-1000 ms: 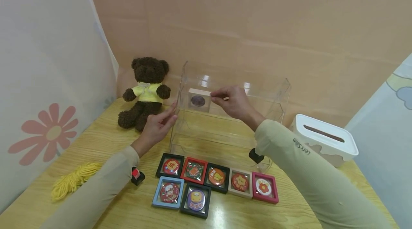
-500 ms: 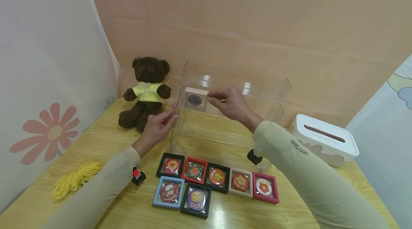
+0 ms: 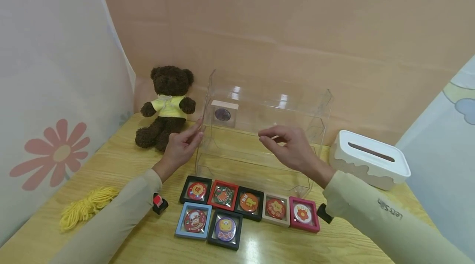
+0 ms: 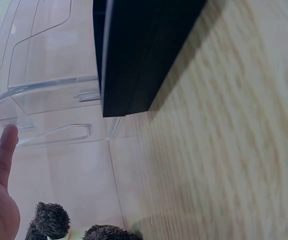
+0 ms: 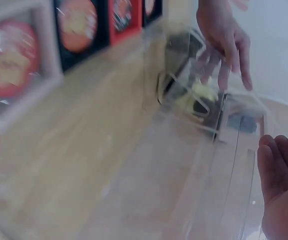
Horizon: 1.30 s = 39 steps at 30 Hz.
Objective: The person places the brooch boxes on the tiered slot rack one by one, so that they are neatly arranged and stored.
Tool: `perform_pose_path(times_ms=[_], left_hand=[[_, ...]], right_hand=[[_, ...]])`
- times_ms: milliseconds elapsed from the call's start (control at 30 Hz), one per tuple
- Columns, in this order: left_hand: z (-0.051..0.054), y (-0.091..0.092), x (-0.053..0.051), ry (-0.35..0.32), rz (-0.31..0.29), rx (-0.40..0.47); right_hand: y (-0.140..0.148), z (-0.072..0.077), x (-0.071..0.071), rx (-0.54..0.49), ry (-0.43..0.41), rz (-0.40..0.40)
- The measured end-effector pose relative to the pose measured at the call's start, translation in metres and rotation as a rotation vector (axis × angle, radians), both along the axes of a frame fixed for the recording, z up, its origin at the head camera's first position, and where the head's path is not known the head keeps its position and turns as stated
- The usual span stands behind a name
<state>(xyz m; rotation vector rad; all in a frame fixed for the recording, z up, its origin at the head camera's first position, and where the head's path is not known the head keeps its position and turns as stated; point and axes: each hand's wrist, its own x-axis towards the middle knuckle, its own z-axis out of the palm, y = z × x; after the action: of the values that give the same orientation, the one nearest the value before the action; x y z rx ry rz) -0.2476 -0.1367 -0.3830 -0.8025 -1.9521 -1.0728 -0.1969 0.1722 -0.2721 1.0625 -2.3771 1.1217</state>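
Observation:
A clear tiered rack (image 3: 256,156) stands on the table. On one of its upper tiers, at the left end, a light pink framed badge (image 3: 224,114) stands upright. My left hand (image 3: 179,148) rests its extended fingers against the rack's left side panel. In front of the rack my right hand (image 3: 293,148) hovers with bent fingers and holds nothing, apart from the badge. Several framed badges lie before the rack, among them a black one (image 3: 225,230), a light blue one (image 3: 193,221) and a deep pink one (image 3: 304,214).
A brown teddy bear (image 3: 170,105) in a yellow top sits left of the rack. Yellow cord (image 3: 88,207) lies at the table's left. To the right of the rack stands a white tissue box (image 3: 371,159).
The pink framed badge has shifted slightly left on its tier. My right hand has let go of it and drawn back right and down. My left hand has stayed at the side panel.

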Motion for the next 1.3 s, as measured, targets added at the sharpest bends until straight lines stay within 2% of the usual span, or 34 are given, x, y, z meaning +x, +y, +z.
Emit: perform_pose_path(times_ms=[200, 300, 467, 633, 800, 1033, 1133, 1300], left_hand=[[-0.001, 0.0, 0.001, -0.012, -0.001, 0.006], [-0.002, -0.001, 0.0, -0.008, 0.001, 0.003], [-0.002, -0.001, -0.001, -0.004, -0.01, 0.006], [-0.002, -0.001, -0.001, 0.007, -0.012, 0.018], [-0.004, -0.001, -0.002, 0.007, -0.019, 0.038], [-0.003, -0.002, -0.003, 0.003, -0.032, 0.058], [-0.003, -0.003, -0.003, 0.005, -0.024, 0.061], [-0.003, -0.004, -0.001, 0.01, -0.027, 0.051]], right_hand=[[0.032, -0.027, 0.032, -0.047, 0.118, 0.045], [0.049, -0.046, 0.046, -0.055, 0.12, 0.041], [0.078, -0.07, 0.068, -0.016, 0.063, -0.055], [0.099, -0.089, 0.082, 0.014, 0.071, -0.145], [0.116, -0.108, 0.087, 0.047, 0.056, -0.15], [0.136, -0.122, 0.082, 0.076, 0.069, -0.227], [0.141, -0.126, 0.081, 0.107, 0.012, -0.253], [0.149, -0.128, 0.083, 0.209, -0.164, -0.281]])
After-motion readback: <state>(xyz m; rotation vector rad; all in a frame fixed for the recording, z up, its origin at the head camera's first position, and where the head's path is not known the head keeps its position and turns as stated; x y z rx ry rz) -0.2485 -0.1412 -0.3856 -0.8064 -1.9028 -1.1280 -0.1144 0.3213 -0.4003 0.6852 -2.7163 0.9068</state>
